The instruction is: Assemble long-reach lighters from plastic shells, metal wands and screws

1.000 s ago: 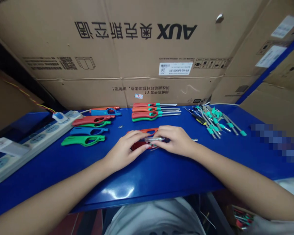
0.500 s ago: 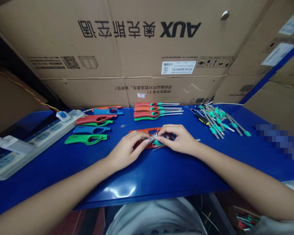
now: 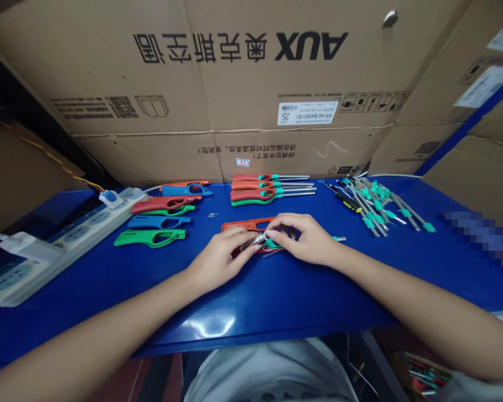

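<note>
Over an orange lighter shell (image 3: 251, 224) lying on the blue table, both hands meet at a small clear tube-like part with a whitish end (image 3: 257, 240), perhaps a fuel tank. My left hand (image 3: 216, 259) is closed on its body between thumb and fingers. Thumb and fingertips of my right hand (image 3: 305, 240) pinch at the whitish end; exactly what they grip is partly hidden. Green plastic (image 3: 271, 243) shows under the right fingers, within the shell. A metal tube tip (image 3: 340, 239) pokes out to the right behind the right hand.
Red, blue and green lighter shells (image 3: 151, 238) lie left, beside a white power strip (image 3: 62, 245). Lighters with metal tubes (image 3: 254, 195) are stacked at the back. A pile of metal tubes with green parts (image 3: 377, 204) and a screwdriver (image 3: 347, 201) lie right. A cardboard wall (image 3: 235, 114) stands behind.
More of the clear part shows between my hands now, as my left fingers have shifted slightly along it. The right hand keeps nearly the same place. The view has moved a little.
</note>
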{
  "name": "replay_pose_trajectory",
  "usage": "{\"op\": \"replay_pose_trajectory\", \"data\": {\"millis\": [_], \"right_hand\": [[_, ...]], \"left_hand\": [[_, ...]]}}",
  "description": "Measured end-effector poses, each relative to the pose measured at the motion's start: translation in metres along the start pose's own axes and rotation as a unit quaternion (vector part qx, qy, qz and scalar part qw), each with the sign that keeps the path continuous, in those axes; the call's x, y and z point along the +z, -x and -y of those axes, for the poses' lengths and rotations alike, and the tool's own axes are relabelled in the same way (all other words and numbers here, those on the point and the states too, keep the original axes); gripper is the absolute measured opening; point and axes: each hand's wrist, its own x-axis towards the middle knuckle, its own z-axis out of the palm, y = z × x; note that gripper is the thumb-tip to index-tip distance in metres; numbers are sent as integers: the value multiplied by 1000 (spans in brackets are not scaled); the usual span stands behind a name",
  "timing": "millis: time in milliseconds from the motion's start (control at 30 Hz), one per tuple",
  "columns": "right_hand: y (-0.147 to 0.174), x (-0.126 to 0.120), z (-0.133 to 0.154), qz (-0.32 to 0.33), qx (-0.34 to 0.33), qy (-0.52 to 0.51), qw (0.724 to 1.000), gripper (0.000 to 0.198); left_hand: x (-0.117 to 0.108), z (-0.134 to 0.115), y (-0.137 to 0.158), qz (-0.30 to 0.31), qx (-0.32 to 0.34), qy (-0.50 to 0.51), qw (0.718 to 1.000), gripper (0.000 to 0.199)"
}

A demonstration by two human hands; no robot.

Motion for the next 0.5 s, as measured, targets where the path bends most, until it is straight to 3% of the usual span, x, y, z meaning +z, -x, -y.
{"op": "replay_pose_trajectory", "data": {"millis": [200,367,500], "right_hand": [[0,-5,1,-10,-4,43,999,14],[5,-11,-1,130,-72,86,985,16],[5,-5,-5,139,-78,78,984,9]], "left_hand": [[0,4,0,4,-35,27,999,24],[2,6,-1,-25,-132,134,982,27],[5,8,-1,-38,-178,185,966,30]]}}
